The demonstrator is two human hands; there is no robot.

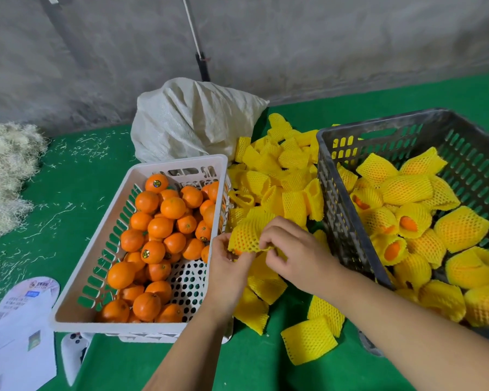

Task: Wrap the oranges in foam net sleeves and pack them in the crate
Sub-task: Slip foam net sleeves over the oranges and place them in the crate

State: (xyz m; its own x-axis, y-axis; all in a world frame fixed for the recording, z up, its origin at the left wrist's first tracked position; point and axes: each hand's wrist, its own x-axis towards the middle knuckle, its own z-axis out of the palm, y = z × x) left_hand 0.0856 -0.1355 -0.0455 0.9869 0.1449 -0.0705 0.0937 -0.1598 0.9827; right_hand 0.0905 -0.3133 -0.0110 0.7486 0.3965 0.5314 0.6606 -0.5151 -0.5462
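Note:
Between the two containers, both hands work on one yellow foam net sleeve (244, 234) with an orange inside; a sliver of orange peel shows at its lower left rim. My left hand (227, 266) pinches the sleeve's lower left edge. My right hand (291, 249) pinches the lower right edge with curled fingers. A white basket (178, 165) on the left holds several bare oranges (160, 227). The grey crate (333, 198) on the right holds several sleeved oranges (407, 190).
Loose empty sleeves (283, 170) lie piled on the green table (68, 179) between basket and crate, some near the front edge. A white woven sack (192, 119) sits behind. Pale shredded fibre (6, 170) lies far left; paper cards (20, 334) lie front left.

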